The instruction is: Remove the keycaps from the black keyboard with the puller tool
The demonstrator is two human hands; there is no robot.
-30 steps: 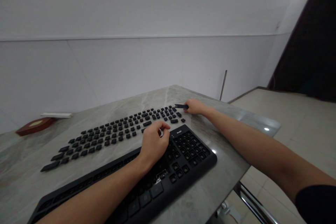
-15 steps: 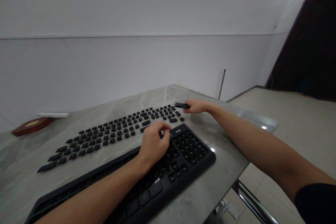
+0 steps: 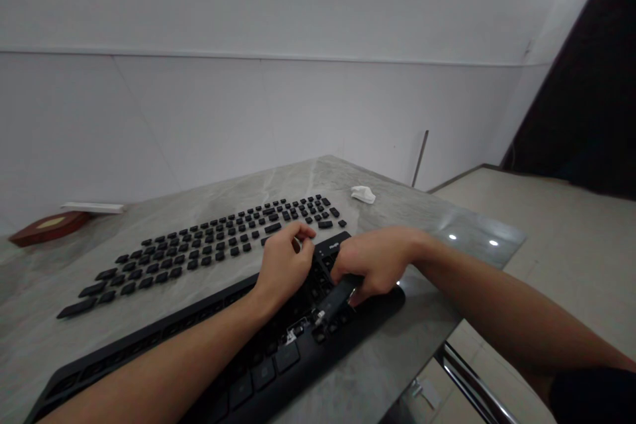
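Observation:
A black keyboard (image 3: 325, 351) lies slantwise on the grey stone-patterned table (image 3: 412, 324). Most of its keycaps are off and its sockets are bare; several wide keys remain along the front. My left hand (image 3: 285, 255) rests over the keyboard's back edge, fingers loosely curled and apart, with nothing seen in them. Over the number pad, my right hand (image 3: 377, 262) grips a black hand tool (image 3: 340, 298). The tool's pale tip points down among the sockets, beside a wire piece and white clips (image 3: 293, 332). Its exact kind is unclear.
Loose black keycaps (image 3: 199, 246) lie in rows behind the keyboard. A crumpled white tissue (image 3: 363, 195) sits at the back right. At the far left are a reddish-brown wooden object (image 3: 50, 228) and a white strip (image 3: 94, 207). A wall (image 3: 223, 119) borders the table's back.
My right hand has come from the table's back right down to the number pad, bringing the tool. The tissue now shows where that hand was. My left hand's fingers have loosened slightly.

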